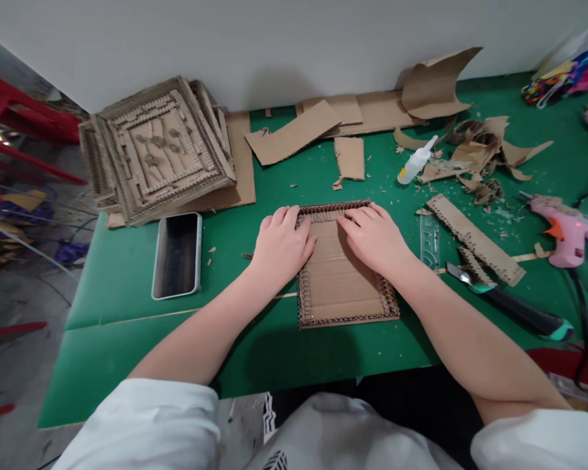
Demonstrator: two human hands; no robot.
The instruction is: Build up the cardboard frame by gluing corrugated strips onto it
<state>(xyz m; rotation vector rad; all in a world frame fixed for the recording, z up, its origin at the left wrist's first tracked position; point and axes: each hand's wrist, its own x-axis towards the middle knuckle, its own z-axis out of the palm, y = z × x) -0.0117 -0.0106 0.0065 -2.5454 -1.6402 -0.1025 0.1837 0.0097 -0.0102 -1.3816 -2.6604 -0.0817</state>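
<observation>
A shallow cardboard frame [343,274] with corrugated strips along its borders lies flat in front of me. My left hand [284,241] grips its far left corner, thumb inside and fingers over the outer edge. At the far right corner, my right hand [375,236] has its fingers closed on the border, fingertips pressing a corrugated strip [327,215] that runs along the far inner side. The right hand and forearm hide part of the right border.
On the green table are a smartphone [177,254], stacked cardboard frames [159,147], a glue bottle [416,162], a clear stencil [429,241], a utility knife [519,307], a pink glue gun [566,228], a cardboard strip [475,238] and paper scraps [480,150]. A wall stands behind.
</observation>
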